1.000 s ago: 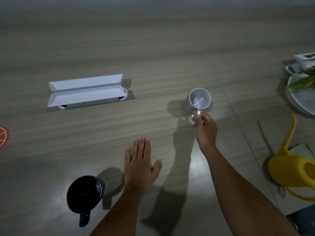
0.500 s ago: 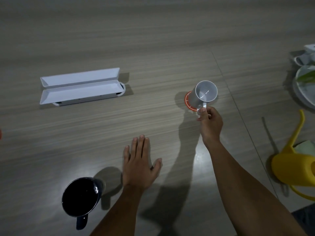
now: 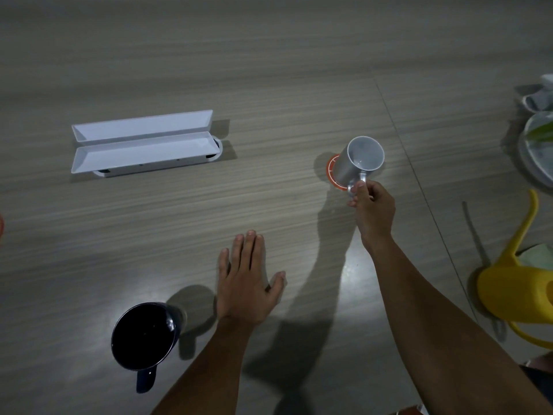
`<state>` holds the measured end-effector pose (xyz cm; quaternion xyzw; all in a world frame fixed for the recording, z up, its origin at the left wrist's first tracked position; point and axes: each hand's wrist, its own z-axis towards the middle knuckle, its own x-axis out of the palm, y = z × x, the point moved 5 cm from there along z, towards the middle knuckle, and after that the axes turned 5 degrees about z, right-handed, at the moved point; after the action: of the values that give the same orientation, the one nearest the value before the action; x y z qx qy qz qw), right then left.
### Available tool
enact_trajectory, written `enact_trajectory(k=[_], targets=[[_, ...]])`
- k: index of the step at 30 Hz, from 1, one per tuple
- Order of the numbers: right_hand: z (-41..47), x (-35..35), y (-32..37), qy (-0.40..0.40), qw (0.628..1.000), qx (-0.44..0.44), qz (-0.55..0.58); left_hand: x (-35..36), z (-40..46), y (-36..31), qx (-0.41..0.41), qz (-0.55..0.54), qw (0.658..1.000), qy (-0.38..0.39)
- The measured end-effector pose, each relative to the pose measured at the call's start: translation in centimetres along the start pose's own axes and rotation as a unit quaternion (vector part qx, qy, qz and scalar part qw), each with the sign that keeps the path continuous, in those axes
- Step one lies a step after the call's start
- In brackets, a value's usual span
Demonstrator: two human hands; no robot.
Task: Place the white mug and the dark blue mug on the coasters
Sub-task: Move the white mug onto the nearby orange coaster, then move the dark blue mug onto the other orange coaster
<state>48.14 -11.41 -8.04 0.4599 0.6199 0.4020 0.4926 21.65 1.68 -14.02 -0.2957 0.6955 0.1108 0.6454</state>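
My right hand grips the handle of the white mug, which sits over an orange coaster with a white ring; only the coaster's left edge shows. I cannot tell whether the mug rests on it or hovers just above. The dark blue mug stands upright near the front left, handle towards me. My left hand lies flat on the table, fingers apart, just right of the blue mug and not touching it. A sliver of a second orange coaster shows at the far left edge.
A long white two-part tray lies at the back left. A yellow watering can stands at the right edge. White dishes with a green leaf sit at the far right. A seam runs across the wooden table.
My right hand has carried the white mug a little right and back over the orange coaster, which came into sight beneath it. My left hand and the dark blue mug have stayed put.
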Motion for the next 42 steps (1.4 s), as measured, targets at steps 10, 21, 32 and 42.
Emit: enact_trajectory(k=[10,21,32,42], targets=[[-3.0,-2.0,-1.3,-0.037,0.999,0.02,0.018,-0.3,0.0,0.0,0.006,-0.004,1.0,-0.002],[-15.6,-2.7,-5.2,0.146,0.979,-0.002,-0.14,0.4,-7.0,1.6,0.013,-0.017,1.0,0.002],[-28.6,1.0,-9.6,0.368,0.794,-0.216,-0.433,1.2,-19.7,6.8,-0.029,-0.022,0.999,-0.014],[-32.2,1.9,-12.0,0.308,0.753,-0.263,-0.52,-1.7,-23.2,10.4,-0.141,-0.277,0.938,-0.151]])
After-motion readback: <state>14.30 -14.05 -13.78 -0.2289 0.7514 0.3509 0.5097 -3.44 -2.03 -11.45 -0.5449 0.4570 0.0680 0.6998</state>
